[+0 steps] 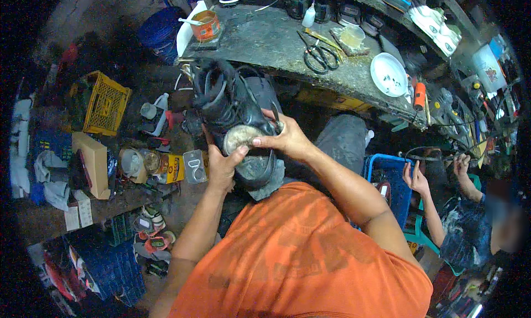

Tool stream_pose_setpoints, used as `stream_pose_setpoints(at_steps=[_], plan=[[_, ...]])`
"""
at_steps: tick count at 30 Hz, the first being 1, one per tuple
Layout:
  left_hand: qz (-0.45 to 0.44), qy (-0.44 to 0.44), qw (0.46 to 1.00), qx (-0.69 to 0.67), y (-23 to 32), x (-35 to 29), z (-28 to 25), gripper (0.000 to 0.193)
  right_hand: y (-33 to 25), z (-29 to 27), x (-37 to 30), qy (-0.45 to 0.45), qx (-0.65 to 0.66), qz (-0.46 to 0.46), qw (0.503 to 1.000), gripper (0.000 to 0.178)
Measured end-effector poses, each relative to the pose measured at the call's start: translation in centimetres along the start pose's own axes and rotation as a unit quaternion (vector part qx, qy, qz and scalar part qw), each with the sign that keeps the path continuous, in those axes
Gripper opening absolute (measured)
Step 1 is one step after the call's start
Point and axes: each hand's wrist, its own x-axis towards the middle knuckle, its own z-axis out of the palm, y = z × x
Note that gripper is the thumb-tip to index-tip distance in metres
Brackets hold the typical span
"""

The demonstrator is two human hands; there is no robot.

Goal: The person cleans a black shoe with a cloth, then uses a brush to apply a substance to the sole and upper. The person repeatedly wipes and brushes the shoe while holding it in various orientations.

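A black boot [235, 99] with a fuzzy dark collar and laces is held in front of my lap. At its near end shows a rounded, pale, rough patch [239, 139]. My left hand [224, 164] grips the boot from the left, its thumb at the patch's lower edge. From the right, my right hand [289, 140] closes on the boot, thumb at the patch's right edge. A thin dark strip stands up by the right fingers; I cannot tell what it is. Below the hands lies a dark, rounded, worn thing [255, 171], partly hidden.
On the workbench [249, 38] ahead are an orange tub [206, 27], black scissors [319, 57], a white plate [388, 74] and a small white bottle [309, 15]. A yellow crate [105, 103] stands left. At the right, another person's hands [415, 178] are near a blue crate [391, 166].
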Motion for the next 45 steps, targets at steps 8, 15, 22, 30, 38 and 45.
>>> stream_pose_setpoints(at_steps=[8, 15, 22, 30, 38, 45], plan=[[-0.142, -0.08, 0.978, -0.128, -2.7, 0.2, -3.9, 0.045, 0.8, -0.6, 1.4, -0.053, -0.156, -0.051, 0.985, 0.113], [0.07, 0.168, 0.978, -0.099, -1.4, 4.3, -8.0, 0.068, -7.5, -5.7, 10.5, 0.009, -0.389, -0.111, 0.914, 0.075], [0.223, 0.274, 0.932, -0.082, 7.5, 7.9, -12.7, 0.058, -10.4, -9.6, 20.9, 0.112, -0.669, -0.086, 0.73, 0.049], [0.223, 0.3, 0.921, -0.109, 10.4, 4.4, -18.0, 0.056, -10.2, -12.2, 16.6, 0.234, -0.566, -0.233, 0.755, 0.036], [0.201, 0.326, 0.913, -0.141, 10.9, 5.5, -17.8, 0.059, -8.8, -22.8, 13.9, 0.237, -0.751, 0.024, 0.616, 0.022], [0.243, 0.313, 0.902, -0.171, 11.6, 8.2, -14.3, 0.055, -8.1, -23.7, 14.1, 0.249, -0.741, -0.018, 0.623, 0.03]])
